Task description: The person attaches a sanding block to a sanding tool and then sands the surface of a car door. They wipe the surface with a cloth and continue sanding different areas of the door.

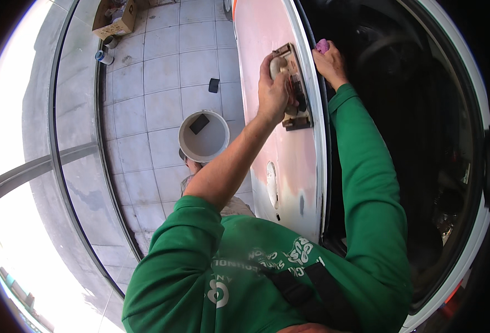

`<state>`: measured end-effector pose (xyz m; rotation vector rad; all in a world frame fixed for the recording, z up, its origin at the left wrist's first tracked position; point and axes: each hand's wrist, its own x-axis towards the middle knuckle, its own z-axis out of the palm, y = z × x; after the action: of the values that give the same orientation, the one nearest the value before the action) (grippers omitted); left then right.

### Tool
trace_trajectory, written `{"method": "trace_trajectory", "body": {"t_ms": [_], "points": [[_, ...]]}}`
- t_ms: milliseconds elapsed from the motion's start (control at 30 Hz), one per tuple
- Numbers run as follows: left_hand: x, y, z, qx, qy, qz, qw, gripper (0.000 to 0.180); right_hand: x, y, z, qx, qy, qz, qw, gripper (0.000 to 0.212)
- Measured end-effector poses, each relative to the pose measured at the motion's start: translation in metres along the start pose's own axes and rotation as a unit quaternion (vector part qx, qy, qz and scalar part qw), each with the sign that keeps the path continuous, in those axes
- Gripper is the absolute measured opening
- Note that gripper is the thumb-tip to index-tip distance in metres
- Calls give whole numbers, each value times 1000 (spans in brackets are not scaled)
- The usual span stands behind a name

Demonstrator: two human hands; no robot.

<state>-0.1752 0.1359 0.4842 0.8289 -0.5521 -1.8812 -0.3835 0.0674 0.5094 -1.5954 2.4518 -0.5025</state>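
My left hand (pixel 273 91) grips the handle of a long sanding block (pixel 295 69), which rests flat against the outer face of a car door (pixel 261 66). The door's surface is patchy pink and white. Just across the door's top edge, my right hand (pixel 332 66) is closed round a pink sponge-like lump (pixel 322 46), with its wrist beside the window opening. Part of the lump is hidden by my fingers. Below the block, a pale oval door-handle recess (pixel 271 186) shows in the panel.
A white bucket (pixel 226 127) of cloudy water stands left of the door, a dark rectangular piece (pixel 199 124) in it. Another black piece (pixel 214 85) lies on the tiled floor (pixel 162 105). Far left are a cardboard box (pixel 124 26), a dark can (pixel 110 42) and a blue-and-white container (pixel 104 57).
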Motion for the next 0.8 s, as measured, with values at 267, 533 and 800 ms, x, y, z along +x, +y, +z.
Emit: {"method": "trace_trajectory", "body": {"t_ms": [267, 533, 800], "points": [[-57, -22, -34, -28, 17, -96, 995, 60, 48, -11, -5, 131, -1, 77, 988, 53], [3, -15, -55, -64, 23, -84, 994, 61, 87, -53, 24, -22, 31, 145, 989, 46], [121, 19, -41, -77, 46, -73, 993, 58, 91, -42, 32, -31, 71, 76, 994, 38]]}}
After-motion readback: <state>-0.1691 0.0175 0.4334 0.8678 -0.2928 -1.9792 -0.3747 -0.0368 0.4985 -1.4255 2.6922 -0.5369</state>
